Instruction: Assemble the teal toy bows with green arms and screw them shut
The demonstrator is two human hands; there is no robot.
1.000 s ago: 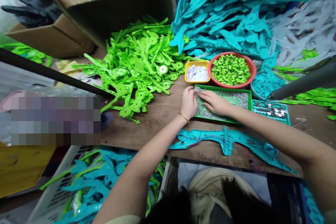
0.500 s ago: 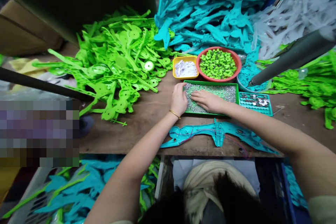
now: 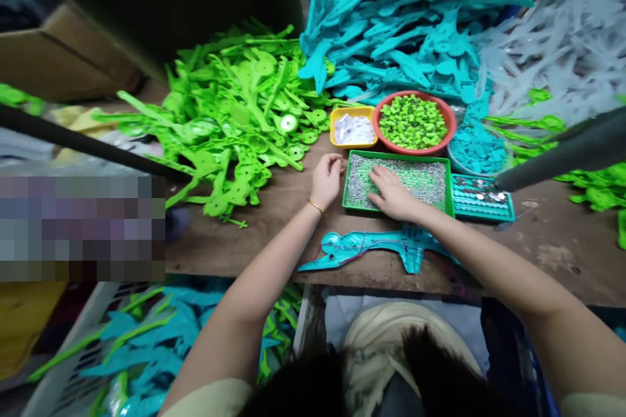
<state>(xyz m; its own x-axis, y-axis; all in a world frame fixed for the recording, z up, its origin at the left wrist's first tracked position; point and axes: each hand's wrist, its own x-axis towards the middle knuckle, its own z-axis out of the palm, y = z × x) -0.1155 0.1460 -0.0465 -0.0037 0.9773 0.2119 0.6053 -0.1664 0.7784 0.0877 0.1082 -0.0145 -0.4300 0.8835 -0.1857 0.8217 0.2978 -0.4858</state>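
Observation:
My right hand (image 3: 392, 194) lies in a shallow green tray (image 3: 347, 190), its fingers spread on a layer of tiny silvery metal pieces, too small to name surely. Just left of the tray is my left hand (image 3: 326, 180), with a bracelet at its wrist. Its fingers are curled in toward the thumb; whatever they hold, if anything, is hidden. In front of the tray lies a long turquoise plastic shell (image 3: 364, 245) with thin wires along it. My right forearm covers its right end.
Behind the tray stand a yellow dish (image 3: 355, 142) of white bits, a red bowl (image 3: 450, 137) of green pieces and a tub of turquoise parts (image 3: 476, 148). A turquoise tray (image 3: 482, 214) holds round metal discs. Green parts (image 3: 235, 117) and turquoise parts (image 3: 391, 32) are heaped behind.
My left hand has come off the green tray's left edge, slightly leftward. The fingers of my right hand have spread and shifted a little right over the metal pieces. The view has swung slightly.

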